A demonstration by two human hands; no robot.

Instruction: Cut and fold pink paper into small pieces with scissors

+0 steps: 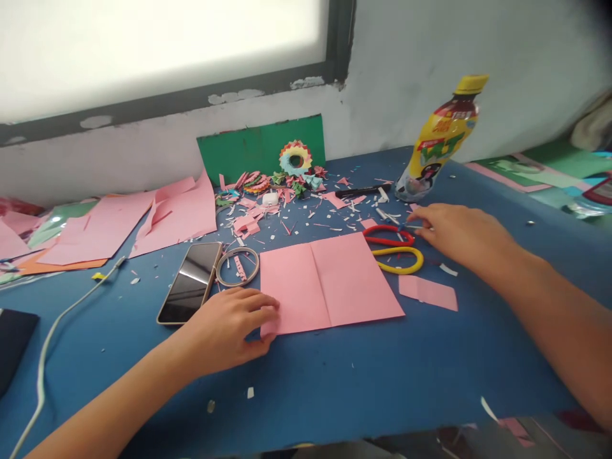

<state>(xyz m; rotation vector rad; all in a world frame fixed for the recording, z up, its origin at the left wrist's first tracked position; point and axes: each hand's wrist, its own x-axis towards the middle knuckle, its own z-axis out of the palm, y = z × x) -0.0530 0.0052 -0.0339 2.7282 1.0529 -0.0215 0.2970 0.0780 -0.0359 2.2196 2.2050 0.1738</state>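
Observation:
A pink paper sheet (329, 280) with a centre crease lies flat on the blue table (335, 376). My left hand (229, 328) pinches its near left corner between thumb and fingers. My right hand (461, 236) rests palm down to the right of the sheet, fingertips touching the scissors (394, 245) with one red and one yellow handle loop. A small pink offcut (428, 293) lies just under my right wrist.
A phone (190, 282) and a roll of tape (238, 266) sit left of the sheet. A yellow drink bottle (440, 143) stands at the back right. Folded paper pieces and a paper wreath (295, 158) lie by the wall. Pink sheets (143, 223) cover the left. A white cable (57, 325) trails down.

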